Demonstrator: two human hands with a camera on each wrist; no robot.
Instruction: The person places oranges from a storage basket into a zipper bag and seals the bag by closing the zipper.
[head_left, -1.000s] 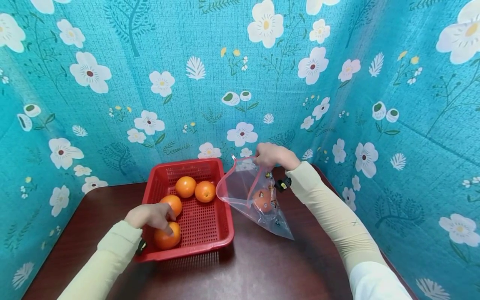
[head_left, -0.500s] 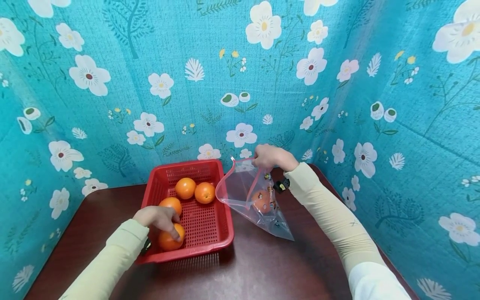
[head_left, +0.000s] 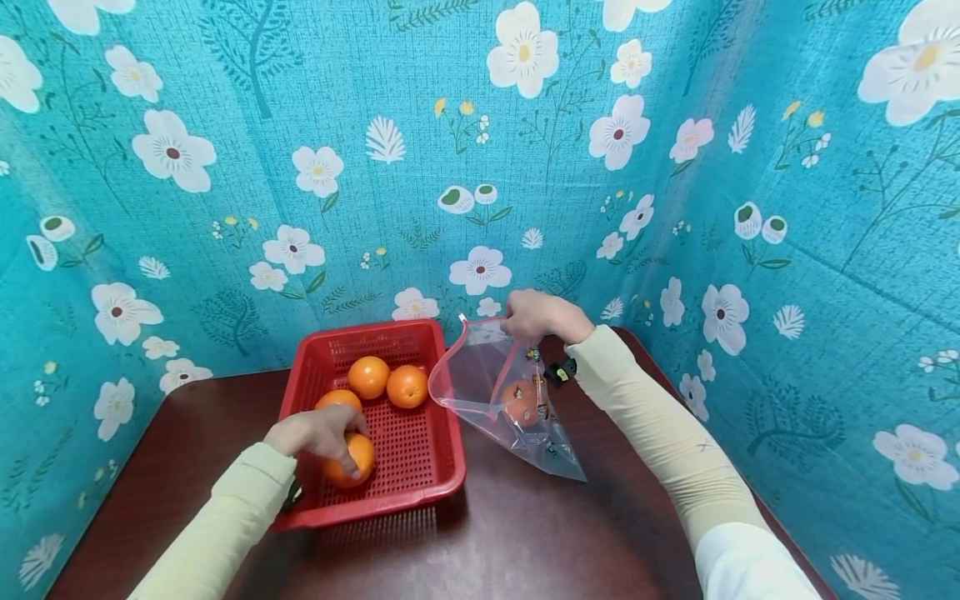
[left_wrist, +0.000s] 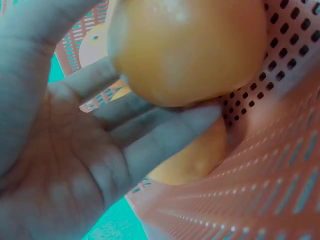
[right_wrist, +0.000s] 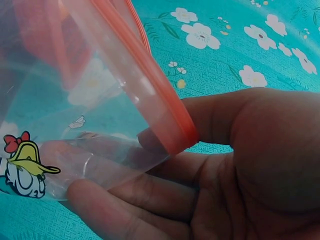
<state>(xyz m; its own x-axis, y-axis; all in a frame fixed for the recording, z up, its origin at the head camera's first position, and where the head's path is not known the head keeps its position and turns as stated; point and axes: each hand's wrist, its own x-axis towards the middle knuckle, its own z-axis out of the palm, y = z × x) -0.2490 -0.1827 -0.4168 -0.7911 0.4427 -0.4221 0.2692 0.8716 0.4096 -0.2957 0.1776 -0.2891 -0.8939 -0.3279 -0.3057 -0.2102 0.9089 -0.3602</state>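
1. Left hand (head_left: pixel 315 433): inside red perforated basket (head_left: pixel 442 433), near front-left corner. Fingers curled round one orange (head_left: pixel 354 457); left wrist view shows fruit seated against fingers (left_wrist: pixel 150 135), thumb over top. A full wrap suits a round, smooth fruit that a light pinch could let slip.

2. Basket stock: three more oranges. One (head_left: pixel 339 402) just behind the hand; pair (head_left: pixel 369 377) and (head_left: pixel 407 386) side by side toward the rear, touching or nearly so.

3. Right hand (head_left: pixel 538 315): pinches red zip strip of clear zip bag (head_left: pixel 495 392), thumb on top, fingers beneath (right wrist view, strip (right_wrist: pixel 150 90)). Rim held raised, mouth gapes toward basket; bag base rests on table, so it stays open w/o a second hand.

4. Bag contents: one orange (head_left: pixel 521 402) low in bag, behind cartoon print.

5. Support: dark brown table (head_left: pixel 525 542); teal floral cloth (head_left: pixel 225 125) backdrop on three sides.
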